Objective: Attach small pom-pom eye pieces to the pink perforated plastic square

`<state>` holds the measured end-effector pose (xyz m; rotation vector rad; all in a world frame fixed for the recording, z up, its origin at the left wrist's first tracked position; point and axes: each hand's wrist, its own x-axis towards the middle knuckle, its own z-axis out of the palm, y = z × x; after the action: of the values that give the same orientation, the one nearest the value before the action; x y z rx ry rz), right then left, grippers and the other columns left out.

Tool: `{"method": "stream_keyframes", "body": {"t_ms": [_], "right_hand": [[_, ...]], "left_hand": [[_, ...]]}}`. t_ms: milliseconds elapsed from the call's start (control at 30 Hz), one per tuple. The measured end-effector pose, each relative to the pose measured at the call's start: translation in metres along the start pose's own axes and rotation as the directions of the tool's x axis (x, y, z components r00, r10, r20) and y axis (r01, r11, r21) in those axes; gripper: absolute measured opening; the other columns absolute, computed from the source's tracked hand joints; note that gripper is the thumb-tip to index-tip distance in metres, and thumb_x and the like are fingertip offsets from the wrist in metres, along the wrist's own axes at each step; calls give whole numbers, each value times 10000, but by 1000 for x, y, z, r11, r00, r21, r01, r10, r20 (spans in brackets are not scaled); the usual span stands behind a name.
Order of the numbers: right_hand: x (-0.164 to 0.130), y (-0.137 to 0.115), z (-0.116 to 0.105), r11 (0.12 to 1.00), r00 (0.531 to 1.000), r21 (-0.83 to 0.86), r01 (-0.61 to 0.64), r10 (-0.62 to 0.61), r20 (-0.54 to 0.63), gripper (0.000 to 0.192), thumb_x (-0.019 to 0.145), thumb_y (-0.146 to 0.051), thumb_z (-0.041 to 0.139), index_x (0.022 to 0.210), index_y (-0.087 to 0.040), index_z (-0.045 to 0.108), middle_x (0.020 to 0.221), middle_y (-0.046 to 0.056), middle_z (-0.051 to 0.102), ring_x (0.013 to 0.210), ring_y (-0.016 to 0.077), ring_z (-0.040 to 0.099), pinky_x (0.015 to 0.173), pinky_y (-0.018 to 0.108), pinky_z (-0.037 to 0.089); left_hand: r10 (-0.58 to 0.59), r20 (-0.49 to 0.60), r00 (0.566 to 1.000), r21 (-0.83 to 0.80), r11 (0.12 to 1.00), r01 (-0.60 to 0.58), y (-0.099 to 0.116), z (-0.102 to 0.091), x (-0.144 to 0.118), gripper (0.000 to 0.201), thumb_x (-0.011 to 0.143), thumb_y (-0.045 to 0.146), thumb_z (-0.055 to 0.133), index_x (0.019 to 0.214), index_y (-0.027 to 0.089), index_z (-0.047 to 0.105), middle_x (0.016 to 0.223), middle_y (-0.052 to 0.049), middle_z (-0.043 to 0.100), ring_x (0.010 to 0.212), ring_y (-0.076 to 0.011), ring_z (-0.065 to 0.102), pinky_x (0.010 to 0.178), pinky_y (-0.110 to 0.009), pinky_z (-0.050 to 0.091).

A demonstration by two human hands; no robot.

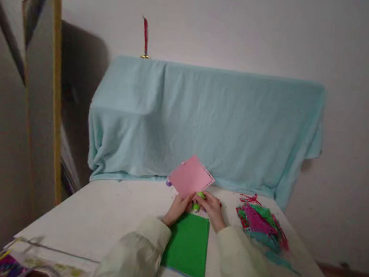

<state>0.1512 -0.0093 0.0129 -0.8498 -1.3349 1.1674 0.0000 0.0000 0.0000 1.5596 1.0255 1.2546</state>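
My left hand [177,208] holds a pink paper sheet [191,176] by its lower corner, lifted and tilted above the white table [102,218]. The sheet has a punched, lacy right edge. My right hand [212,209] grips a small green tool [199,201] pressed against the sheet's bottom edge; the tool is mostly hidden by the fingers. A stack of coloured paper with a green sheet on top [188,245] lies flat just under my wrists. Both arms wear pale sleeves.
A heap of red, pink, green and teal paper scraps [261,225] lies at the table's right. A light blue cloth [206,123] covers something behind the table. A tall gold-framed mirror [43,91] leans at left. Colourful packets [10,265] sit at the near left corner.
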Motion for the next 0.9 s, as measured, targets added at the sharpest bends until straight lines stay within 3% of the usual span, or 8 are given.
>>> {"method": "stream_keyframes", "body": {"t_ms": [200, 433, 600, 900], "right_hand": [[-2, -6, 2, 1000, 998, 0, 3, -3, -59, 336, 684, -434, 745, 867, -168, 653, 678, -10, 575, 541, 104, 453, 474, 212, 315], [-2, -6, 1, 1000, 999, 4, 0, 0, -46, 337, 688, -412, 750, 892, -163, 649, 662, -19, 559, 519, 91, 434, 464, 207, 312], [-1, -3, 1, 1000, 999, 23, 4, -3, -33, 299, 677, -373, 765, 846, -161, 640, 644, -27, 559, 509, 82, 439, 456, 196, 312], [-2, -5, 3, 997, 998, 73, 24, -20, -53, 362, 653, -325, 779, 938, -194, 599, 882, 24, 652, 670, 139, 584, 524, 210, 413]], "left_hand": [[-29, 41, 999, -7, 1000, 30, -2, 1, 0, 486, 824, 580, 462, 709, 131, 607, 564, 3, 564, 526, -114, 486, 514, -215, 357], [89, -88, 992, -95, 991, -97, 6, 1, 2, 309, 759, 432, 631, 749, 126, 592, 626, -6, 580, 569, -114, 507, 571, -228, 415], [73, -121, 990, -136, 987, -90, 3, -1, 5, 307, 725, 397, 676, 812, 112, 604, 672, -21, 605, 581, -119, 527, 568, -234, 436], [83, -99, 992, -141, 985, -97, 1, -3, 6, 425, 684, 441, 713, 929, 112, 601, 778, -53, 643, 636, -139, 554, 627, -265, 461]]}}
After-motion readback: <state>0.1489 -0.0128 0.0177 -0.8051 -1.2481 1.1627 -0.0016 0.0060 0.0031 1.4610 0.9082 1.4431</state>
